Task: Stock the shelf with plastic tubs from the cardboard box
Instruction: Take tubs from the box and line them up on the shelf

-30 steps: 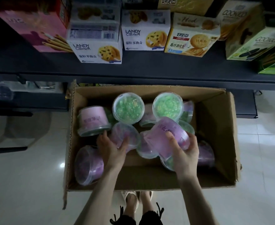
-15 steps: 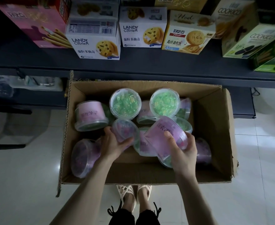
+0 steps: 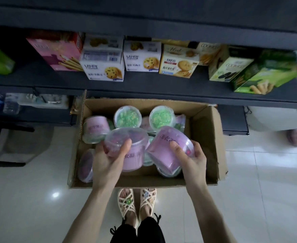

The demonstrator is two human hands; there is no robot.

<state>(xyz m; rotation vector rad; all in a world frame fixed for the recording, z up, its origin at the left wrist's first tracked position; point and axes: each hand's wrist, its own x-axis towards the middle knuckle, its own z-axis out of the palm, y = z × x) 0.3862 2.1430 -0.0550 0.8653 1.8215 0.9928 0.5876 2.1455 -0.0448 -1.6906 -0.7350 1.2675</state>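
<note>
Gripping pink tubs (image 3: 132, 159), hands (image 3: 107, 163) partly hide other tubs (image 3: 86, 166) below.

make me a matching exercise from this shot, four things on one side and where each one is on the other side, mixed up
Things
1. purple tub, clear lid toward the camera
2. green-filled tub
3. Landy Castle cookie box
4. cardboard box

Places
a. on the tiled floor
b. on the dark shelf
c. gripped in the left hand
d. standing in the cardboard box, lid up

Pairs: 1-c, 2-d, 3-b, 4-a
</note>
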